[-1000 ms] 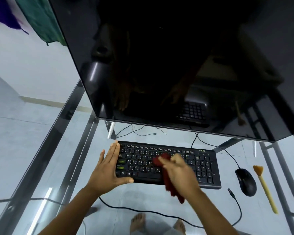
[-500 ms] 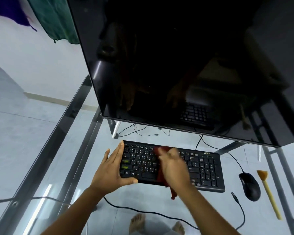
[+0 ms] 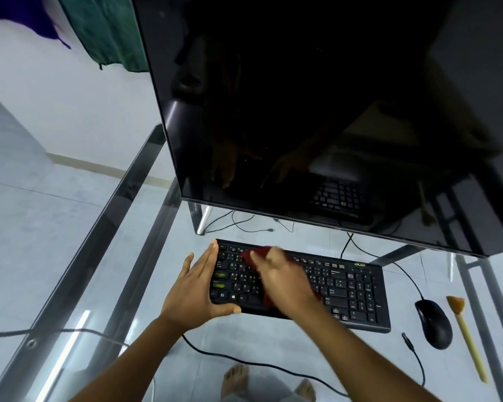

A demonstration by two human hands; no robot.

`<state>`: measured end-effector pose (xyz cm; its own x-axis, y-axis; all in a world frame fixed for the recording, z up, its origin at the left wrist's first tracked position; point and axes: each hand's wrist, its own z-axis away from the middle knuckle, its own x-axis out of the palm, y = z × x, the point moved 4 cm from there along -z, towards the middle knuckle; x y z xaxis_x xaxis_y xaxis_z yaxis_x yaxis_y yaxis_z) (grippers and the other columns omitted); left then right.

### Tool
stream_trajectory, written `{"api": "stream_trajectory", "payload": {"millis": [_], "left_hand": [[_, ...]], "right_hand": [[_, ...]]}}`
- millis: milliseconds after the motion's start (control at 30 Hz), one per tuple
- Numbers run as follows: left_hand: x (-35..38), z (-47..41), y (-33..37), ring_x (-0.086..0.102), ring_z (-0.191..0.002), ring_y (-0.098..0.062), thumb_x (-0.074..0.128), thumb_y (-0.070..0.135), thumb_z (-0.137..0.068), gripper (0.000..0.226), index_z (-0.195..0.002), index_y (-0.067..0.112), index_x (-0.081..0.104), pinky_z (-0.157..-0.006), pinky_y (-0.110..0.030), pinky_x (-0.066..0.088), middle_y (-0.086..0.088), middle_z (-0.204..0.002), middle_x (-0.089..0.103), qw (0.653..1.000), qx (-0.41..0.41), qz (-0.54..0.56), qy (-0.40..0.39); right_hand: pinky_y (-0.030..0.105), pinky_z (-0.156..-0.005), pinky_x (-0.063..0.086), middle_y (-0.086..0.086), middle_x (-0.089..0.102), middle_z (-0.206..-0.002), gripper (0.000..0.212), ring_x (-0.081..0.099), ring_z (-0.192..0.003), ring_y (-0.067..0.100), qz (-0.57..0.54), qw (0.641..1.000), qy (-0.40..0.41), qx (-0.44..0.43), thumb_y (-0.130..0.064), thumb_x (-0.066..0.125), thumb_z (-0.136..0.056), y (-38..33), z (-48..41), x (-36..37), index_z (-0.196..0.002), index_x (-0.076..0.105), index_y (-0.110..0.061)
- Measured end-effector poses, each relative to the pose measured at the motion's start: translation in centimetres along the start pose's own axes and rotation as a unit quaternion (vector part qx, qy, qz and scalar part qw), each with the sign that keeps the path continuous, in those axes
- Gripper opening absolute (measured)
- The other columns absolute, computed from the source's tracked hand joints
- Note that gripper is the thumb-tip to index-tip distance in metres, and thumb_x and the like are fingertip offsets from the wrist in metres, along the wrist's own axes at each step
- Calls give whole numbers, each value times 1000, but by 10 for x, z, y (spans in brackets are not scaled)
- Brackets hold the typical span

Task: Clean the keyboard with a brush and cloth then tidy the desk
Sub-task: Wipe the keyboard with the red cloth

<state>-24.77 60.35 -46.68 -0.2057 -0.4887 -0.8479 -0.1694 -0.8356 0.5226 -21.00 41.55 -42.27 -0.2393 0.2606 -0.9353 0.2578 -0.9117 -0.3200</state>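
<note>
Right hand (image 3: 285, 281) has swept the red cloth (image 3: 256, 253) up to the top-left keys of the keyboard (image 3: 355, 291) — fingers blurred, grip unclear. Left hand (image 3: 195, 288) lies flat with fingers straight, bracing the left end. Brush (image 3: 468, 343) sits idle by the right edge of the desk (image 3: 145, 256) — this looks like the wiping stage, with tidying still ahead.

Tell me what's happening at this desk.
A person is wiping the keyboard with a red cloth held in the right hand, over the left-side keys. The left hand, fingers straight, braces the keyboard's left end. The brush lies unused beside the mouse on the glass desk.
</note>
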Motion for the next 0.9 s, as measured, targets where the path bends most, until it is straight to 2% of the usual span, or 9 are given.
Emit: {"api": "stream_trajectory", "payload": {"millis": [100,133,200,300,367,467,633,800,900], "left_hand": [[-1,0,0,-2,-146,-1,51,91,-60,134,-150,20,-17,-121,-38,-5,10,-159,-6,1000,2,-3,0],[-1,0,0,-1,-146,-1,51,91,-60,134,-151,19,-16,-121,-39,-4,9,-159,-4,1000,2,-4,0],[0,0,0,1,-146,-1,52,90,-60,134,-151,17,-13,-121,-40,-1,6,-160,0,1000,0,-2,6],[-1,0,0,6,-147,-4,55,89,-60,134,-153,14,-6,-121,-40,1,4,-161,7,1000,5,9,12],[-2,1,1,8,-147,-4,57,89,-59,136,-153,14,-8,-121,-39,-1,5,-160,9,1000,2,18,16],[-3,0,2,17,-145,-4,60,87,-56,138,-153,16,-7,-121,-39,0,7,-158,20,999,-7,39,21],[-4,1,0,18,-143,1,62,83,-61,134,-153,15,-8,-121,-42,6,13,-157,16,998,6,57,31],[-7,0,1,15,-141,5,66,83,-58,138,-152,15,-8,-121,-36,0,21,-150,15,997,-1,77,26],[-5,2,-1,17,-142,4,66,83,-58,139,-152,16,-10,-121,-36,2,18,-154,14,997,-2,76,31]], "right_hand": [[16,-42,37,-9,49,-84,29,52,-54,8,-26,991,62,115,-35,36,-103,28,-18,-14,-121,51,-19],[16,-44,42,-7,51,-90,32,55,-57,10,-2,992,67,110,-33,37,-103,20,-19,-14,-128,50,-17],[29,-54,55,6,56,-105,40,64,-67,22,27,999,45,-11,-29,44,-101,-14,-11,3,-138,45,-16],[34,-56,53,8,52,-101,38,63,-68,26,24,986,-70,-150,-33,51,-97,-47,7,19,-134,44,-29],[33,-63,53,3,50,-97,27,61,-72,24,11,992,-60,-109,-39,44,-99,-34,-10,7,-127,44,-38],[31,-66,54,4,54,-104,32,63,-79,25,27,999,32,-13,-31,47,-99,-17,-36,-10,-130,54,-30],[29,-51,53,2,51,-87,10,59,-62,21,-53,976,-158,-143,-36,51,-95,-68,1,4,-103,58,-36],[35,-72,53,5,54,-104,31,62,-84,27,6,999,18,-38,-29,47,-98,-33,-41,-6,-128,58,-31],[39,-70,54,7,54,-101,19,62,-83,30,-21,990,-54,-131,-26,47,-96,-65,-21,12,-112,57,-29]]}}
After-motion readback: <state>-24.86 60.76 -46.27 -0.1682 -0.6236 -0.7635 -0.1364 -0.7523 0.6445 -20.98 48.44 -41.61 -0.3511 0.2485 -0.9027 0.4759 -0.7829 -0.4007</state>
